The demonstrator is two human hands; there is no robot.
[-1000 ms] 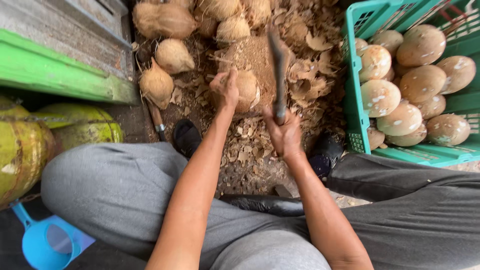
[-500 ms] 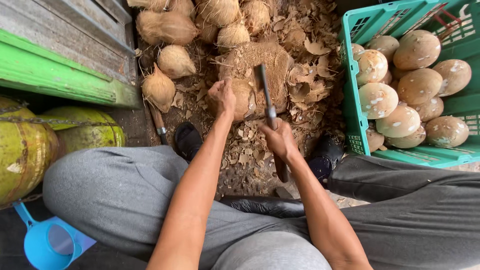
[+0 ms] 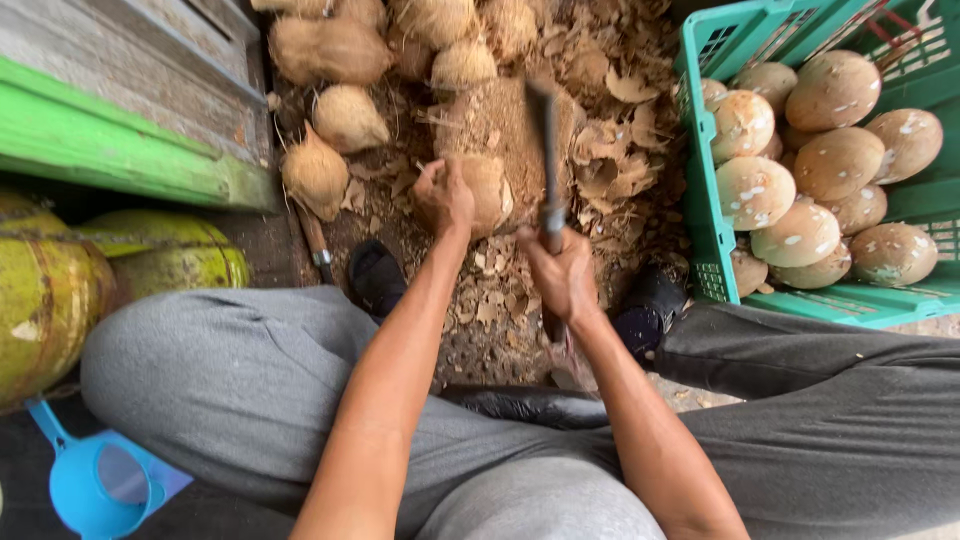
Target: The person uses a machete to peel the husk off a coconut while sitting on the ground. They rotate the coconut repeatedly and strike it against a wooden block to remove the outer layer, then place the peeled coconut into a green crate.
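Observation:
My left hand [image 3: 445, 196] grips a brown husked coconut [image 3: 490, 192] and holds it on a fibrous chopping block [image 3: 500, 120]. My right hand [image 3: 562, 272] is closed around the handle of a long dark machete [image 3: 546, 150]. The blade points away from me and hovers just right of the coconut. Both forearms reach out over my grey-trousered knees.
A green plastic crate [image 3: 705, 200] at the right holds several peeled coconuts [image 3: 800, 235]. Unpeeled fibrous coconuts [image 3: 330, 50] lie at the back left among husk scraps [image 3: 610, 160]. Green gas cylinders [image 3: 60, 290] and a blue scoop [image 3: 95, 480] sit at the left. A second knife [image 3: 315, 240] lies on the ground.
The machete went down toward the coconut half a second ago and is now lifted and upright again. The left hand keeps its hold on the coconut.

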